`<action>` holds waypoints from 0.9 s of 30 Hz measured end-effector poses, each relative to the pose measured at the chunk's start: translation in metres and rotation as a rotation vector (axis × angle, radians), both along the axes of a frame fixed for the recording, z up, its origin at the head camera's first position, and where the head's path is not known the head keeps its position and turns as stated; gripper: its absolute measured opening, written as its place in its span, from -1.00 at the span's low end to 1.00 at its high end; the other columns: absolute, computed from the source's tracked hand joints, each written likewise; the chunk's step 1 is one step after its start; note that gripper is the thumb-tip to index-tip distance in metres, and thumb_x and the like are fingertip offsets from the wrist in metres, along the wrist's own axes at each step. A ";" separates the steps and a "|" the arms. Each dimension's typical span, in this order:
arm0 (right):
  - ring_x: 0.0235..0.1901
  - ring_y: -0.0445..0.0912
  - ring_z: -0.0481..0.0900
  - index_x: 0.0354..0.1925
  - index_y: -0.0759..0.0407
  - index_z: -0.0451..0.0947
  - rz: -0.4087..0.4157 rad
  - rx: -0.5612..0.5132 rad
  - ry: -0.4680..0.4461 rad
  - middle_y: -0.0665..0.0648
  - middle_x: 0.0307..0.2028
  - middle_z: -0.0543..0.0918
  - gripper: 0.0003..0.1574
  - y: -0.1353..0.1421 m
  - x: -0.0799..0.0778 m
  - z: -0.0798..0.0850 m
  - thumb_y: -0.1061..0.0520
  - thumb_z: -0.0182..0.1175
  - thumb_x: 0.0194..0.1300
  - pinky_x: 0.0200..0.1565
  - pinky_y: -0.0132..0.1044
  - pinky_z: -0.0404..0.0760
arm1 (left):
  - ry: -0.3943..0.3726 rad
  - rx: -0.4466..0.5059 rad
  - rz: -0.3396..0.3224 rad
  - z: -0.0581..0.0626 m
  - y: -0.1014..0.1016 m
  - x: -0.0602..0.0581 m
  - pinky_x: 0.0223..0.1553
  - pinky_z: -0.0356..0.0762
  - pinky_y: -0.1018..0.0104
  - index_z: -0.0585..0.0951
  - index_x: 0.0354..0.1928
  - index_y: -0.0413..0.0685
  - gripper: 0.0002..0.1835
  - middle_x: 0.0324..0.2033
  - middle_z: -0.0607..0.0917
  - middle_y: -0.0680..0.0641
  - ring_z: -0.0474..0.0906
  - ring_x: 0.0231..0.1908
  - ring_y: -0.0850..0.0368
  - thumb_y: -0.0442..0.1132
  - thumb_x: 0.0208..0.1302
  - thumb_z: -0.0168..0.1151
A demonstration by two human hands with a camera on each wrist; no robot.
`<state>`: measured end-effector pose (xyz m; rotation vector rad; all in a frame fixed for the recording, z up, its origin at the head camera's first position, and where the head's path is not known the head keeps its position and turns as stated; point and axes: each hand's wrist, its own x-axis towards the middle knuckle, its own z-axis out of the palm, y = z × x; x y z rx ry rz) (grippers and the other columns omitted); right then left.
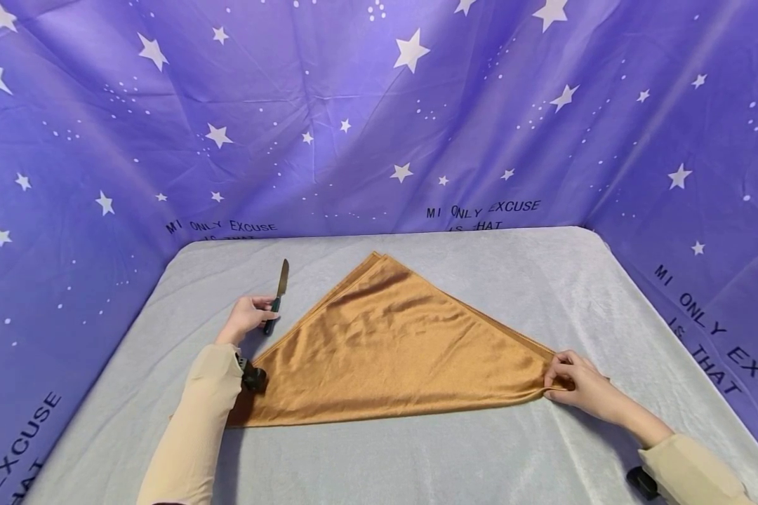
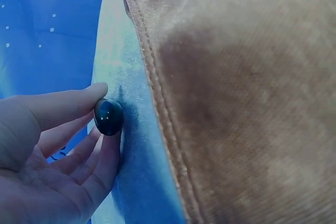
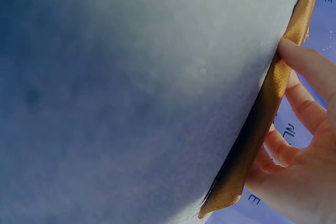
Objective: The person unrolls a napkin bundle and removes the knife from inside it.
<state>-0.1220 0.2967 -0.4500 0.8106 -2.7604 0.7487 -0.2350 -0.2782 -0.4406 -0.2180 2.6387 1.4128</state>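
An orange-brown satiny cloth point(image 1: 398, 344) lies folded into a broad triangle, its peak toward the back of the table. My left hand point(image 1: 249, 315) pinches the dark handle of a knife point(image 1: 282, 279) beside the cloth's left slope, blade pointing away from me. In the left wrist view the rounded handle end point(image 2: 108, 117) sits between thumb and fingers, close to the cloth's stitched edge point(image 2: 157, 93). At the right corner of the cloth, my right hand point(image 1: 581, 384) pinches the fabric. The right wrist view shows thumb and fingers on the folded edge point(image 3: 268, 98).
A pale grey plush cover point(image 1: 480, 456) spreads over the table. Purple star-printed curtains point(image 1: 328, 84) stand behind it and along both sides. Each wrist carries a small black camera, the left one point(image 1: 253, 376) hanging over the cloth's left part.
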 end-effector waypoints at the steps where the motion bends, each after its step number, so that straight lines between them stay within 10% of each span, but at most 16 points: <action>1: -0.26 -0.17 0.23 -0.57 -0.14 0.40 0.000 -0.001 -0.005 -0.04 -0.32 0.33 -0.63 0.000 0.000 0.000 0.25 0.38 -0.23 -0.28 -0.23 0.18 | 0.003 -0.007 -0.003 0.000 0.000 0.000 -0.46 0.47 0.41 0.39 0.08 -0.42 -0.51 -0.40 0.54 -0.11 0.44 -0.52 0.28 -0.46 0.05 0.19; 14: -0.24 -0.09 0.25 -0.56 -0.15 0.42 -0.002 -0.010 -0.030 -0.01 -0.31 0.35 -0.62 -0.001 0.001 0.002 0.25 0.38 -0.22 -0.26 -0.21 0.19 | 0.005 -0.089 0.009 0.004 0.004 0.009 -0.43 0.49 0.31 0.40 0.08 -0.40 -0.53 -0.38 0.58 -0.23 0.50 -0.49 0.09 -0.39 0.09 0.18; 27: -0.38 -0.32 0.34 -0.42 0.02 0.48 0.060 -0.098 -0.098 -0.06 -0.36 0.46 -0.71 0.001 -0.001 0.021 0.26 0.35 -0.13 -0.37 -0.42 0.33 | 0.257 -0.260 -0.049 0.023 -0.006 0.048 -0.25 0.46 0.02 0.43 0.01 -0.42 -0.59 -0.15 0.49 -0.45 0.47 -0.20 -0.28 -0.30 0.15 0.11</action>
